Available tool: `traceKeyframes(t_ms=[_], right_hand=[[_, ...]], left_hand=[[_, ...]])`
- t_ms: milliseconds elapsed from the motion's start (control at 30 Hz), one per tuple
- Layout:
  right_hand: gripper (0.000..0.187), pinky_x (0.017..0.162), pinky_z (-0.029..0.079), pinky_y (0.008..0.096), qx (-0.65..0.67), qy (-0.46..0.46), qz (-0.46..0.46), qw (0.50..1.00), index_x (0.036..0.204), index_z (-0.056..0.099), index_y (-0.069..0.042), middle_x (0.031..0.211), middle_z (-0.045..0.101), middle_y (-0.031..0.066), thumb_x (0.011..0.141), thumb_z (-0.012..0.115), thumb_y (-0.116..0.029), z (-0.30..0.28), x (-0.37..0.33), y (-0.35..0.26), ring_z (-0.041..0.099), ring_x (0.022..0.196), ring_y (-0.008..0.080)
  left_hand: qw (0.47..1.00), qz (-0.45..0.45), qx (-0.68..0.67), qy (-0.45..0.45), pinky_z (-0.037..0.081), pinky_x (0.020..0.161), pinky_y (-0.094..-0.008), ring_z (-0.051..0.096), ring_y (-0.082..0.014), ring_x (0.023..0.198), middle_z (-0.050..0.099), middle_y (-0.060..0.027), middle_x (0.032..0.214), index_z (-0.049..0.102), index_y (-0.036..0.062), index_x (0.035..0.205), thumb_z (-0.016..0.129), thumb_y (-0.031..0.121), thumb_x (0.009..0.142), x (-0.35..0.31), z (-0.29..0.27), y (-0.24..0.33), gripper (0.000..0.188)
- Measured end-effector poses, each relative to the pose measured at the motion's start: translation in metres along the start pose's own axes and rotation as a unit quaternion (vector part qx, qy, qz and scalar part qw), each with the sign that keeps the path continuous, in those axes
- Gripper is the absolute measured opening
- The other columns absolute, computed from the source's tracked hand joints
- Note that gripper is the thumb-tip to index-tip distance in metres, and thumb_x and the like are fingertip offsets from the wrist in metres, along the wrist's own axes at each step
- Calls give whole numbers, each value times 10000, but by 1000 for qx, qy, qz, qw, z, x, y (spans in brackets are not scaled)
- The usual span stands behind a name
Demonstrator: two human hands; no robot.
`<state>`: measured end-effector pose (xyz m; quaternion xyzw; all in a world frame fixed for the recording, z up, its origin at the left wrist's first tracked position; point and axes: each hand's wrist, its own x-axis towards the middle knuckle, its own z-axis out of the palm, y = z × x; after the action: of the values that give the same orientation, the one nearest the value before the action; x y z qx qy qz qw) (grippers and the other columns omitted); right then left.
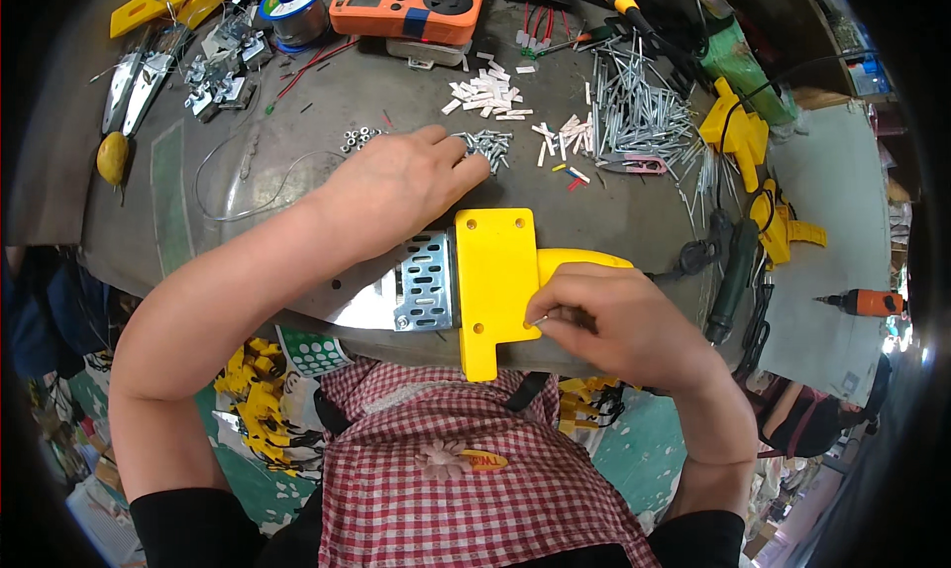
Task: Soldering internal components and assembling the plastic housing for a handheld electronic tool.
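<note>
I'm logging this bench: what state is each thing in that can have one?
Left hand: at the screws; grip hidden
Right hand: pinching a metal piece
Casing: flat, holes facing up
Plate: sticking out at casing's left
Orange meter: face up, reading illegible
Spool: upright, wire wound on
Metal rods: loosely heaped
White pieces: loose, scattered

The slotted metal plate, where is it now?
In the head view, the slotted metal plate is near the centre, along the yellow housing's left side.
</note>
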<state>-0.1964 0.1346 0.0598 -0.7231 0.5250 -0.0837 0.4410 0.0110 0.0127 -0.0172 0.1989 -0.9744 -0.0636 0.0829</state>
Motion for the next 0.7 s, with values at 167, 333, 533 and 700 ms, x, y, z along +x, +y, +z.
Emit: traceKeyframes(t_ms=[167,333,533,700], right_hand=[[113,659,471,308,-109,52,-56,991,880,624,-18,819,613,106,790,641,-85,9,-3,-1,603,736,249],[108,664,468,296,-50,221,-8,974,841,620,3,810,603,104,742,661,6,-2,-20,19,594,738,242],[123,680,487,356,-72,317,20,946,867,615,-17,856,600,99,754,646,21,14,-47,46,605,778,280],[151,709,496,366,-147,412,-18,899,894,603,-21,896,592,112,752,643,12,37,-44,54,604,818,296]], left_hand=[[997,-46,-10,67,505,680,-376,604,-277,814,565,-92,850,507,62,977,584,39,698,5,-2,0,290],[970,-49,-223,80,502,677,-366,627,-299,802,624,-110,844,516,42,981,612,1,721,20,-20,23,281],[892,-39,-448,-43,500,720,-339,646,-227,808,658,-89,863,482,-4,1009,643,32,786,64,-27,54,277],[875,-5,-478,-71,482,742,-308,618,-190,784,646,-91,839,477,-3,1025,651,29,779,98,-2,64,304]])
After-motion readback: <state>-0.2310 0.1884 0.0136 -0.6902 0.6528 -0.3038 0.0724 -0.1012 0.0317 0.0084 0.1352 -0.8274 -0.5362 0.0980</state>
